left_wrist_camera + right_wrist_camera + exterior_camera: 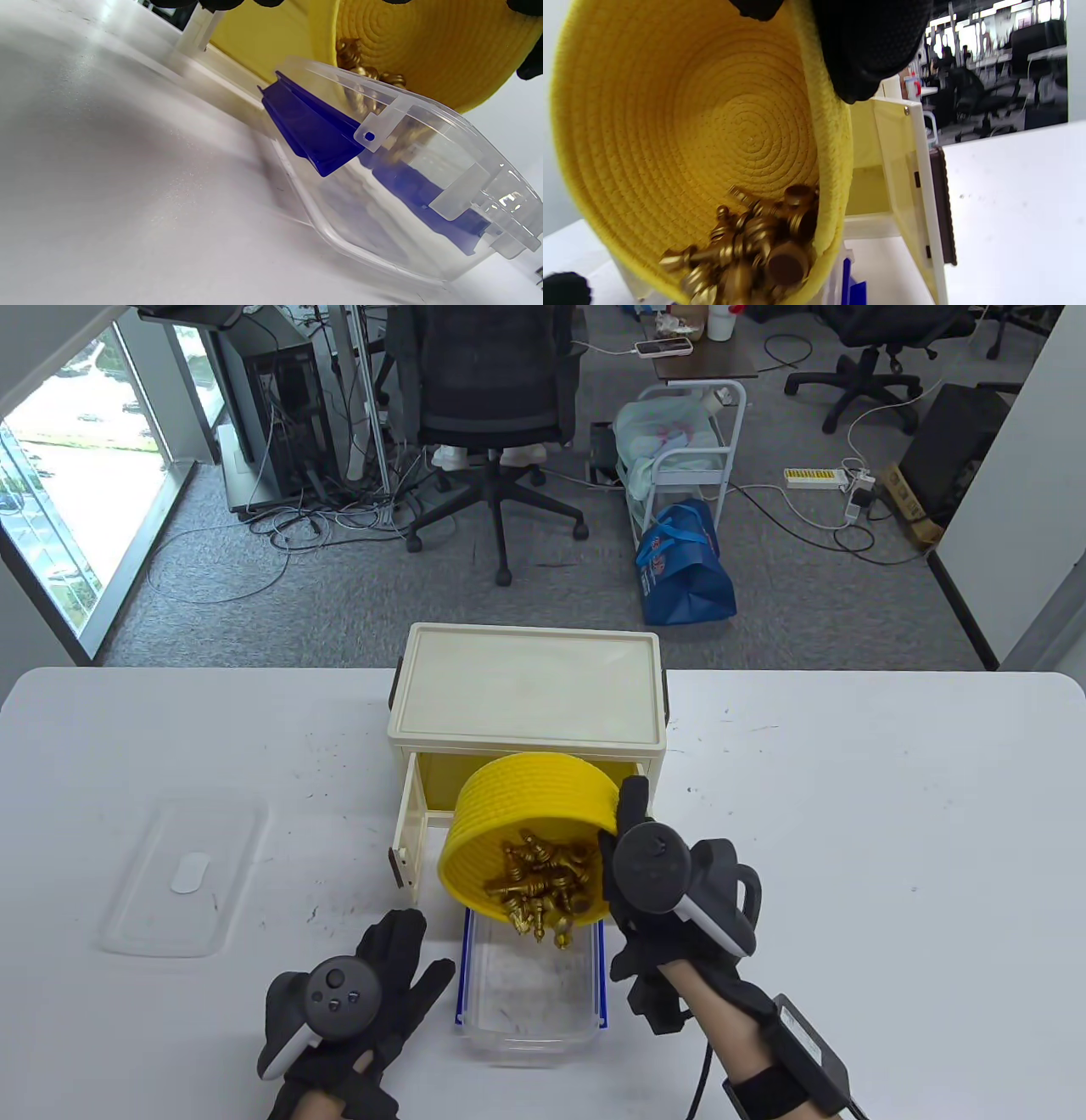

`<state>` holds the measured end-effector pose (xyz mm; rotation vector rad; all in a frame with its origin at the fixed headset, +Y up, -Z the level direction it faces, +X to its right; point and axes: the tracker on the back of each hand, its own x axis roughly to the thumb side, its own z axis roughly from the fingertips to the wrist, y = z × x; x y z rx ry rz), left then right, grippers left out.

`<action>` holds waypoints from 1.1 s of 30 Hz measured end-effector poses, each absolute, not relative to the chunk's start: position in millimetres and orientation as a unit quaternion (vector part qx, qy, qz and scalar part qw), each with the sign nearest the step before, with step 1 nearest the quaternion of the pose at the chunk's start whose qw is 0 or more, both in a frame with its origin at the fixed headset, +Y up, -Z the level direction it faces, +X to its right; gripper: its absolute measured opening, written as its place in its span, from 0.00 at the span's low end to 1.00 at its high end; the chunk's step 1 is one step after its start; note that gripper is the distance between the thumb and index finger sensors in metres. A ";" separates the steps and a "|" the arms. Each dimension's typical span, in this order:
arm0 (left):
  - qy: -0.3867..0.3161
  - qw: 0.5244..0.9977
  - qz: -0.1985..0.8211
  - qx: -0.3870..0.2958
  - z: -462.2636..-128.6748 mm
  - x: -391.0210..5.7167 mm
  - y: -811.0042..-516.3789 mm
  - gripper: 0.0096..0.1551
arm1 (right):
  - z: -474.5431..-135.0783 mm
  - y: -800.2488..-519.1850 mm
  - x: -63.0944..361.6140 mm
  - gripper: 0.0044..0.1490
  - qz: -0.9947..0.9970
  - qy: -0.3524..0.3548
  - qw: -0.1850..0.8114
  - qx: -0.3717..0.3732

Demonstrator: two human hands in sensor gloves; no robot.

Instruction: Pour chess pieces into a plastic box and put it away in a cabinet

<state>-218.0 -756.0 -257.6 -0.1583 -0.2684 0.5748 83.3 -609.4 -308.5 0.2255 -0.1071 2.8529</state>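
1. The right hand (653, 874), at the lower centre-right of the table view, has its fingers clamped on the rim of the yellow basket (530, 831). The basket is tipped steeply over the clear plastic box (530, 984). If the grip slips on the woven rim, the whole basket could fall onto the box.
2. The gold chess pieces (543, 886) are piled at the low edge of the basket and some are just spilling out. The basket mouth looks wider than the box, so pieces may miss it and roll over the table (848, 831).
3. The left hand (365, 1001) lies flat with the fingers apart, just beside the box at the lower left; I cannot tell if it touches it. If the box is not held, falling pieces could push it.
4. The cabinet (526, 687) stands open right behind the basket, and one door (409, 831) is near it. A wide swing could hit the door.
5. The lid (182, 878) lies well apart at the left.
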 end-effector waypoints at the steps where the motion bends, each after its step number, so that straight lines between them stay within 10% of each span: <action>1: -0.132 0.947 0.282 -0.078 -257.6 -217.9 -756.1 0.49 | -304.8 -610.8 78.1 0.38 0.988 -0.057 0.120 0.080; 18: -0.135 0.947 0.280 -0.084 -258.0 -216.1 -756.6 0.49 | -267.1 -620.5 44.6 0.39 0.957 -0.276 -0.035 0.079; 33: -0.139 0.946 0.279 -0.087 -257.4 -215.4 -757.3 0.49 | -330.8 -600.5 226.4 0.36 0.776 -0.061 0.625 -0.059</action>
